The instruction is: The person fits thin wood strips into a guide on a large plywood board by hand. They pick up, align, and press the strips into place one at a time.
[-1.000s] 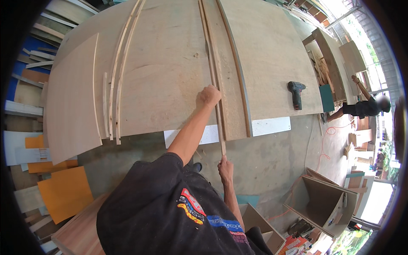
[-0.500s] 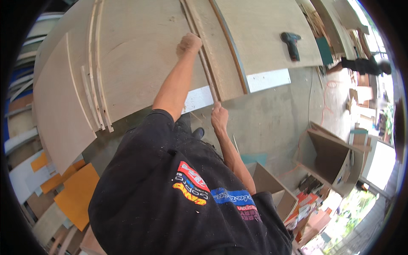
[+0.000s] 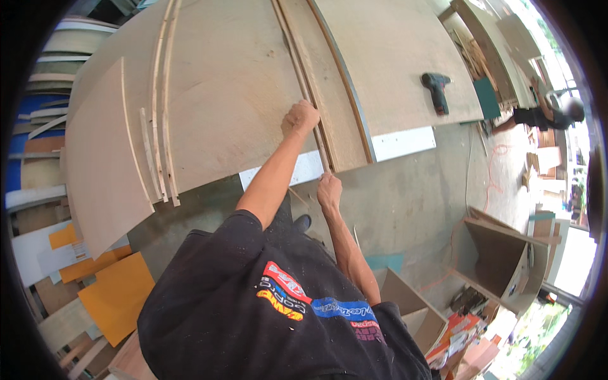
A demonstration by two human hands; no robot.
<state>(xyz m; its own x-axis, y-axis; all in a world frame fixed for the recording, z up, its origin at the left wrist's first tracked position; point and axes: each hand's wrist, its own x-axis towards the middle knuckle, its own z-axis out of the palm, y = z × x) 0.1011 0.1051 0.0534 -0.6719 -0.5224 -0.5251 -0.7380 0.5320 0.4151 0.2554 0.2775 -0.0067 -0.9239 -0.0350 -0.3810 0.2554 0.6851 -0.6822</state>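
A long, thin wooden strip (image 3: 296, 66) lies along the left edge of a narrow plywood board (image 3: 345, 142), which rests on a large plywood sheet (image 3: 221, 95). My left hand (image 3: 303, 116) is closed on the strip, a short way in from the near edge of the sheet. At the strip's near end my right hand (image 3: 329, 191) is closed on it, fingers pinched together. A grey-blue strip (image 3: 348, 82) runs along the board's right edge. The fingertips of both hands are partly hidden.
Right of the board lies a cordless drill (image 3: 436, 92). Thin wood strips (image 3: 166, 101) and a smaller plywood panel (image 3: 104, 145) are on the left. An open wooden box (image 3: 497, 250) stands on the floor at right; another person (image 3: 544, 116) is farther off.
My left hand has slid along the strip toward me, nearer to my right hand. The right hand stays at the strip's near end. The whole view has shifted slightly.
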